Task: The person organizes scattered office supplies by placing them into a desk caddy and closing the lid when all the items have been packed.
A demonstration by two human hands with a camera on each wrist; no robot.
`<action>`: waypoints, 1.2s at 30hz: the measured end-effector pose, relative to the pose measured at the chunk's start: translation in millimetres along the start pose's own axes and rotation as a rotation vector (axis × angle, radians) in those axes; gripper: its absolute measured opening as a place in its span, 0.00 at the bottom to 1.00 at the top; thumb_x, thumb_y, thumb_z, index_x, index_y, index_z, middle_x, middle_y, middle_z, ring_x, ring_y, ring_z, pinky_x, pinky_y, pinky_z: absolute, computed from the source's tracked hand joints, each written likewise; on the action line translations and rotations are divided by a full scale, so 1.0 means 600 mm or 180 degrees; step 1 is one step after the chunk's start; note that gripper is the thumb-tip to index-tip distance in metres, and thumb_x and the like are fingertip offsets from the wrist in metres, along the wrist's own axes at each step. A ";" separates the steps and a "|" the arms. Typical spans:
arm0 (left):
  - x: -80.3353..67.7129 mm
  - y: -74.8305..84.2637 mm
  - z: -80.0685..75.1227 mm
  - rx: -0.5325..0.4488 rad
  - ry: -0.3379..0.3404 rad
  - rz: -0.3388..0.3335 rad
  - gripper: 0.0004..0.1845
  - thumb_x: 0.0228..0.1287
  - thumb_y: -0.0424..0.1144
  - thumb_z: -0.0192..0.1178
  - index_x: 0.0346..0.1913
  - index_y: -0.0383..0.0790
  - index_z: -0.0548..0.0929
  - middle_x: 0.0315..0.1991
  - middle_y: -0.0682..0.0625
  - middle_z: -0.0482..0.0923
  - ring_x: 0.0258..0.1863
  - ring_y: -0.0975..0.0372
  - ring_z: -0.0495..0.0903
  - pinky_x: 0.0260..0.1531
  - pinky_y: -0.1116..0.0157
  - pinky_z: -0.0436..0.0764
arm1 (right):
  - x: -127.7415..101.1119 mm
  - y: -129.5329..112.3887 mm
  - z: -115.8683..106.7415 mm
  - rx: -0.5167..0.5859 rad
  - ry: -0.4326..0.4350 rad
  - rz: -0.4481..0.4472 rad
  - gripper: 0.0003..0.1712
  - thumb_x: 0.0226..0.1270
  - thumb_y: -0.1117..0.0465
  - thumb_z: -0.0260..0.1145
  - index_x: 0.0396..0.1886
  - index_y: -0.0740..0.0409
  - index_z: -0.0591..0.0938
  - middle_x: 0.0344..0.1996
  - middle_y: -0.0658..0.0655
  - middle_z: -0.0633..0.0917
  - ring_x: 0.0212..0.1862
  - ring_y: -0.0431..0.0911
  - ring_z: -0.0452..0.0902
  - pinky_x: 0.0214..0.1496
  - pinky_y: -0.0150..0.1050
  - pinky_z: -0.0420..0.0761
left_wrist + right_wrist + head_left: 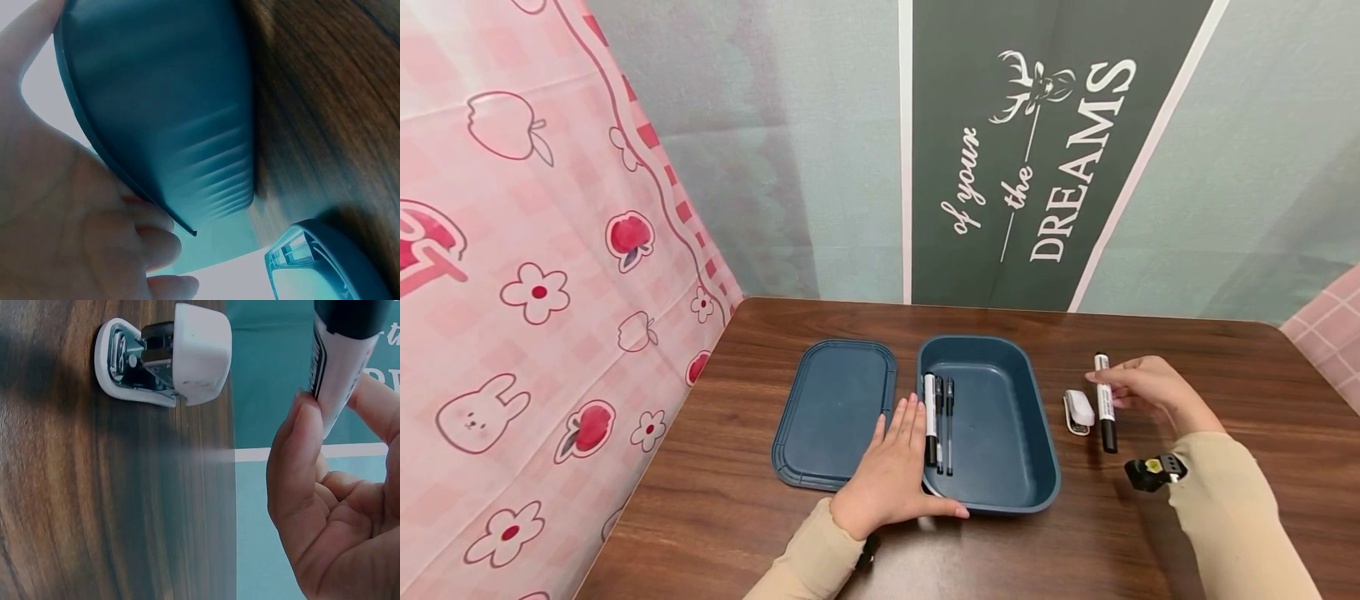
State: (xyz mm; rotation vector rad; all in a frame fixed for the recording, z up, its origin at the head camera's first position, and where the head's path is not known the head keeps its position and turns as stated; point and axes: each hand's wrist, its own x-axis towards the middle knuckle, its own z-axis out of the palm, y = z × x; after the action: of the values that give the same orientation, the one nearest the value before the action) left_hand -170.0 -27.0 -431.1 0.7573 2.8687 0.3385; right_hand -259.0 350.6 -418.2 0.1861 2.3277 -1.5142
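Note:
A white marker [1104, 402] with black ends is pinched between the thumb and fingers of my right hand [1145, 387]. In the right wrist view the marker [345, 353] is lifted off the table. Just left of it stands a small white stapler [1079, 410]. My left hand [889, 477] rests against the near left corner of a blue plastic box [1047, 454], fingers straight along its left rim and thumb along the near side. Inside the box, along the left wall, lie another white marker [931, 417] and two slim black pens [950, 421].
A blue lid [838, 408] lies flat on the wooden table [700, 500], left of the box. Behind the table hangs a green and grey cloth [820, 167] with lettering. A pink patterned curtain [580, 275] borders the left side.

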 end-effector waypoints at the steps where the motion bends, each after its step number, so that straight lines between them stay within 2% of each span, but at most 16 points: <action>1: 0.000 0.000 0.000 0.0005 0.0006 0.0003 0.69 0.41 0.80 0.53 0.74 0.32 0.43 0.75 0.40 0.36 0.73 0.51 0.38 0.67 0.49 0.50 | 0.000 -0.002 0.001 -0.0006 0.0001 -0.0005 0.15 0.64 0.58 0.65 0.33 0.70 0.83 0.19 0.47 0.78 0.22 0.36 0.74 0.32 0.34 0.82; 9: -0.001 -0.001 -0.001 -0.0021 0.0013 0.0021 0.69 0.41 0.80 0.54 0.74 0.32 0.43 0.75 0.40 0.36 0.73 0.51 0.38 0.68 0.50 0.50 | -0.001 -0.014 0.010 -0.0094 0.0001 -0.0070 0.15 0.64 0.57 0.65 0.30 0.68 0.84 0.17 0.47 0.76 0.21 0.36 0.73 0.31 0.33 0.81; 16: -0.001 -0.001 -0.001 -0.0077 0.0009 0.0024 0.69 0.41 0.79 0.55 0.74 0.32 0.43 0.75 0.40 0.35 0.73 0.51 0.38 0.68 0.51 0.49 | 0.002 -0.020 0.017 -0.0149 -0.0003 -0.0111 0.21 0.63 0.57 0.66 0.36 0.78 0.81 0.19 0.48 0.78 0.23 0.38 0.75 0.33 0.35 0.82; 36: -0.002 0.000 -0.003 -0.0068 -0.0005 0.0011 0.69 0.41 0.79 0.54 0.74 0.32 0.43 0.75 0.40 0.35 0.73 0.51 0.38 0.68 0.50 0.49 | 0.005 -0.032 0.032 -0.0275 -0.0047 -0.0177 0.25 0.64 0.55 0.65 0.40 0.79 0.80 0.20 0.49 0.78 0.23 0.37 0.74 0.33 0.36 0.82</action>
State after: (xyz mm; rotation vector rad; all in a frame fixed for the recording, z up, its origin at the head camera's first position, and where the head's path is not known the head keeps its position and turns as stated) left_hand -169.3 -27.9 -429.0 0.7586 2.8581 0.3682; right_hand -263.0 325.0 -409.7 0.0883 2.3996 -1.4320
